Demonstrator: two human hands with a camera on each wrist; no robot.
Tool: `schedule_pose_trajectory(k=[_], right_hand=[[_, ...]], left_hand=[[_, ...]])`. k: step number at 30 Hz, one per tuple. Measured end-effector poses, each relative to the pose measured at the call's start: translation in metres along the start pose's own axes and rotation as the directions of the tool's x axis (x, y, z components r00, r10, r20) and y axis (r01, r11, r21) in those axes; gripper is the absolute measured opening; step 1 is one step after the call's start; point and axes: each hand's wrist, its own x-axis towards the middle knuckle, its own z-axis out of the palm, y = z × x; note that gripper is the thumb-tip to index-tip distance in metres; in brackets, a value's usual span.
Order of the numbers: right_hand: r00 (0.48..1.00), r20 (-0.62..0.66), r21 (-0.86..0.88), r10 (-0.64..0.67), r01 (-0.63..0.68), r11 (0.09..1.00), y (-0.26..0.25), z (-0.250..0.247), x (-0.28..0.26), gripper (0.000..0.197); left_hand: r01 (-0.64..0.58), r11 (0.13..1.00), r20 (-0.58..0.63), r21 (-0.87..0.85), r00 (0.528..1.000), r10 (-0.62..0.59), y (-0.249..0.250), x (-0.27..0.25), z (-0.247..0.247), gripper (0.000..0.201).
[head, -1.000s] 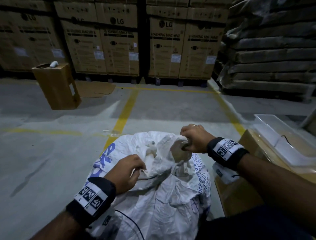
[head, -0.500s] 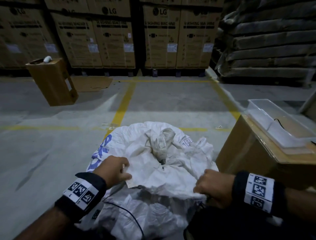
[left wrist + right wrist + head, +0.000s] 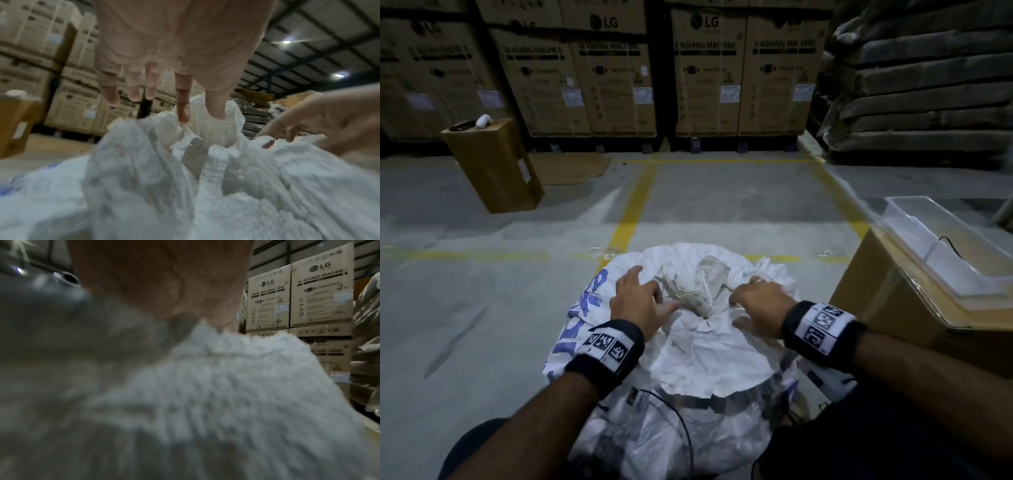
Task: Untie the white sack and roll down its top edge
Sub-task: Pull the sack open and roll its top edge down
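The white sack [image 3: 698, 346] stands on the grey concrete floor [image 3: 465, 308] directly in front of the person, between the two forearms. It has blue print on its left side, and its top is gathered into a crumpled bunch [image 3: 702, 291] in the middle. What the sack holds cannot be seen, because the fabric covers everything.

The left hand [image 3: 640, 301] is over the left side of the bunch with the fingers spread and almost straight; in the left wrist view its fingertips [image 3: 183, 113] reach the raised fabric but do not close around it, so this hand is released. The right hand [image 3: 760, 305] lies on the right side of the bunch with a ring on one finger. Its fingers bend down into the folds, but the head view does not show clearly if they pinch the fabric, and the right wrist view is blurred, so I cannot tell its grasp.

Just to the right of the sack is a cardboard box [image 3: 914, 308], and on its top lies a clear plastic tray [image 3: 941, 246] with a thin dark wire in it. Further left on the floor stands a smaller, tilted brown carton [image 3: 493, 168]; a small white object [image 3: 483, 120] and a dark object lie on top of it. At the back, large cartons [image 3: 616, 78] printed "LG" and "WASHING MACHINE" are stacked in rows
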Motion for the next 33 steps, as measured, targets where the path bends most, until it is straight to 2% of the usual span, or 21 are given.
schedule_pose_trajectory(k=[2, 5, 7, 9, 10, 12, 15, 17, 19, 21, 23, 26, 28, 30, 31, 32, 33], right_hand=[[0.995, 0.097, -0.043, 0.013, -0.009, 0.999, -0.004, 0.011, 0.011, 0.056], [0.981, 0.195, -0.057, 0.005, 0.007, 0.998, -0.011, 0.029, 0.018, 0.081], [0.978, 0.207, -0.066, -0.01, 0.024, 0.998, -0.015, 0.04, 0.017, 0.091], [0.979, 0.205, -0.091, -0.003, 0.022, 0.996, -0.018, 0.046, 0.017, 0.096], [0.978, 0.21, -0.084, 0.006, 0.012, 0.996, -0.018, 0.048, 0.018, 0.096], [0.969, 0.245, -0.033, 0.026, -0.018, 0.999, -0.017, 0.045, 0.019, 0.092], [0.962, 0.272, 0.074, 0.019, -0.041, 0.996, -0.02, 0.042, 0.016, 0.082], [0.955, 0.296, 0.179, -0.008, -0.047, 0.983, -0.027, 0.042, 0.01, 0.069], [0.937, 0.344, 0.236, -0.063, -0.022, 0.972, -0.038, 0.044, 0.0, 0.05], [0.911, 0.39, 0.25, -0.137, 0.039, 0.968, -0.05, 0.052, -0.011, 0.043], [0.891, 0.419, 0.244, -0.176, 0.076, 0.967, -0.06, 0.062, -0.025, 0.049], [0.872, 0.457, 0.23, -0.177, 0.076, 0.97, -0.062, 0.062, -0.04, 0.063], [0.931, 0.344, 0.283, -0.12, 0.019, 0.959, -0.054, 0.051, -0.036, 0.061], [0.992, 0.106, 0.288, -0.063, 0.03, 0.957, -0.045, 0.038, -0.025, 0.046], [0.998, -0.009, 0.188, -0.068, 0.069, 0.98, -0.04, 0.035, -0.019, 0.037], [0.993, -0.056, 0.061, -0.107, 0.11, 0.992, -0.037, 0.033, -0.014, 0.033], [0.988, -0.015, -0.057, -0.153, 0.152, 0.987, -0.034, 0.037, -0.01, 0.042]], left_hand=[[0.05, 0.998, 0.105, -0.023, 0.993, -0.047, 0.002, 0.01, 0.012, 0.035], [-0.009, 1.0, 0.152, -0.006, 0.988, 0.01, 0.004, 0.018, 0.027, 0.047], [-0.007, 1.0, 0.172, 0.03, 0.985, 0.002, 0.005, 0.019, 0.036, 0.066], [0.047, 0.996, 0.221, 0.074, 0.973, -0.062, 0.007, 0.02, 0.043, 0.086], [0.071, 0.993, 0.237, 0.09, 0.967, -0.09, 0.008, 0.02, 0.046, 0.091], [0.105, 0.99, 0.228, 0.099, 0.966, -0.125, 0.01, 0.021, 0.053, 0.088], [0.143, 0.988, 0.13, 0.056, 0.98, -0.149, 0.012, 0.022, 0.056, 0.061], [0.161, 0.985, 0.105, 0.063, 0.98, -0.167, 0.012, 0.023, 0.056, 0.051], [0.142, 0.983, 0.144, 0.113, 0.977, -0.158, 0.012, 0.023, 0.055, 0.051], [0.073, 0.985, 0.236, 0.159, 0.966, -0.11, 0.011, 0.021, 0.055, 0.056], [0.001, 0.977, 0.35, 0.213, 0.934, -0.077, 0.01, 0.015, 0.055, 0.068], [-0.021, 0.972, 0.427, 0.232, 0.901, -0.083, 0.004, 0.006, 0.057, 0.085], [-0.036, 0.963, 0.451, 0.268, 0.888, -0.092, -0.001, -0.001, 0.056, 0.082], [-0.017, 0.942, 0.446, 0.334, 0.883, -0.142, -0.006, -0.008, 0.055, 0.082], [-0.001, 0.942, 0.44, 0.336, 0.884, -0.156, -0.007, -0.012, 0.055, 0.082], [-0.006, 0.939, 0.433, 0.343, 0.889, -0.153, -0.009, -0.015, 0.055, 0.082], [-0.016, 0.934, 0.428, 0.357, 0.892, -0.148, -0.011, -0.017, 0.055, 0.083]])
